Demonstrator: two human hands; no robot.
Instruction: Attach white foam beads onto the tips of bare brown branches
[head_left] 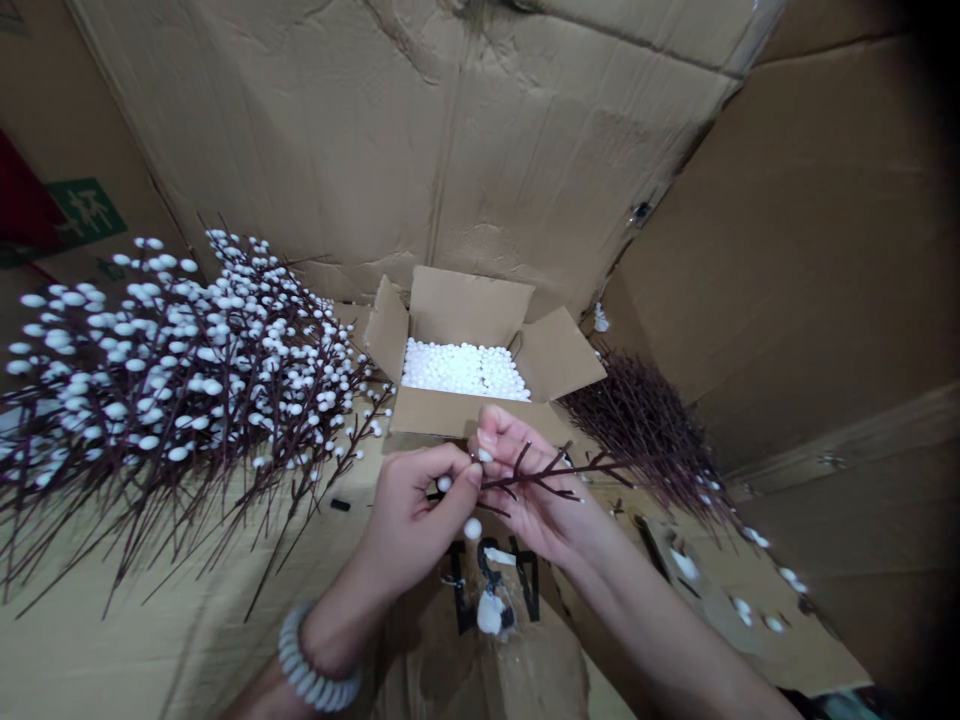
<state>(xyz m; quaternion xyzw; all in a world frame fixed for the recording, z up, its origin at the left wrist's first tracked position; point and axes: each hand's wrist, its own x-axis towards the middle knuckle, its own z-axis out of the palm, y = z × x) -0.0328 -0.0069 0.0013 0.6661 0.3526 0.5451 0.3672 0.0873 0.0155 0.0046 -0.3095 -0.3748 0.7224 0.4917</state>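
Both hands meet in front of the small carton. My left hand (420, 515), with a pale coiled band at its wrist, is closed, thumb and index finger pinching a brown artificial twig (544, 480). The twig's forked end points right, across my right palm. Close by my left fingers are a white foam ball (444, 484) and another white ball (472, 528). My right hand (529, 500) is closed at the fingertips on a small white ball (485, 455), right beside my left thumb tip. Its exact contact with the twig is hidden.
An open carton (431, 412) full of white balls (465, 370) stands ahead. Left lies a large heap of white-berried twigs (202, 360); right, a bundle of bare brown twigs (645, 430). White glue-like smears (491, 612) mark the cardboard below my hands. Cardboard walls (337, 150) rise behind and right.
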